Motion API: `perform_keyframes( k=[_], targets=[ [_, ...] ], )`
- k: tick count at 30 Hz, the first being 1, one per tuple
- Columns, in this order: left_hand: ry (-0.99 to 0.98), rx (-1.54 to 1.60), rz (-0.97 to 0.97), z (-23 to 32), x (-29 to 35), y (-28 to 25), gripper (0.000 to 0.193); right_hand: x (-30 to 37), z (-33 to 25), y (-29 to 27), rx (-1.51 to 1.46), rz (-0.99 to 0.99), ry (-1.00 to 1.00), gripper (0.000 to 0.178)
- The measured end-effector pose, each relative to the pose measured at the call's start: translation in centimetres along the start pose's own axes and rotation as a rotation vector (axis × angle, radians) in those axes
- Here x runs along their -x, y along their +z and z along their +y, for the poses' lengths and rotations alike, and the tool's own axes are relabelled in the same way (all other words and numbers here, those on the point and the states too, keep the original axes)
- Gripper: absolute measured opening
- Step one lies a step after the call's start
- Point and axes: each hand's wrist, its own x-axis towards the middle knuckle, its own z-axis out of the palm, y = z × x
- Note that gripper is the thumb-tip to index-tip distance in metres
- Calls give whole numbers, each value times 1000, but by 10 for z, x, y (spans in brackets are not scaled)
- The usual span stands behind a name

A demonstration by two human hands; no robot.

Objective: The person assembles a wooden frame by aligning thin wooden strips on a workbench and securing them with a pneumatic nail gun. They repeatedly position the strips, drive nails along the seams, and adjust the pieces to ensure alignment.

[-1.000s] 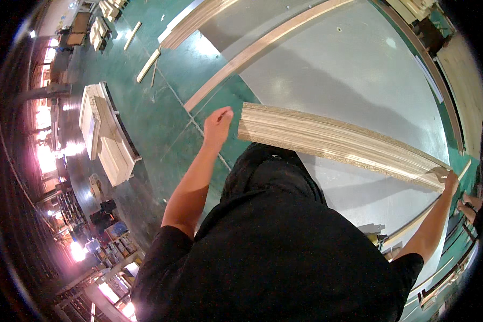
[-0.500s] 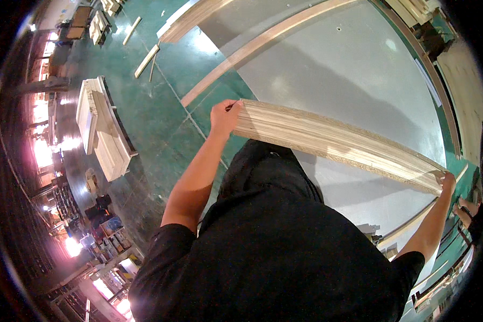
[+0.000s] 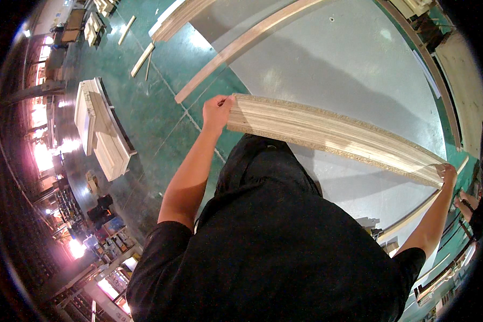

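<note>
A long board [image 3: 327,131] with a striped wood-grain face and speckled chipboard-like edges stretches across in front of my body. Its left end is gripped by my left hand [image 3: 217,112], fingers closed around the corner. Far to the right, my right hand [image 3: 448,174] closes on the other end, with its fingers partly hidden. The board slants down toward the right, above a large grey panel surface [image 3: 349,70]. Whether it rests on anything is hidden.
A narrow wooden strip [image 3: 241,48] crosses the grey surface. Stacked boards [image 3: 104,129] lie left on the green floor [image 3: 166,129], with loose wood pieces [image 3: 142,60] farther off. Another person's hand [image 3: 465,204] shows at the right edge, near a pale panel [image 3: 461,88].
Both hands keep their hold on the board. The board has tipped slightly, showing more of its far speckled edge. The whole view has shifted a little.
</note>
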Motion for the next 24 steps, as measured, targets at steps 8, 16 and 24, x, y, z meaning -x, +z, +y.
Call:
perform_keyframes(
  k=[8, 16, 24],
  targets=[
    [-63, 291, -72, -7, 5, -6, 27, 7, 6, -3, -201, 116, 105, 41],
    [-208, 200, -204, -31, 63, -20, 30, 84, 18, -43, 327, -220, 112, 35],
    [-200, 300, -76, -16, 94, -36, 28, 136, -43, 52, -754, 90, 412, 32]
  ],
)
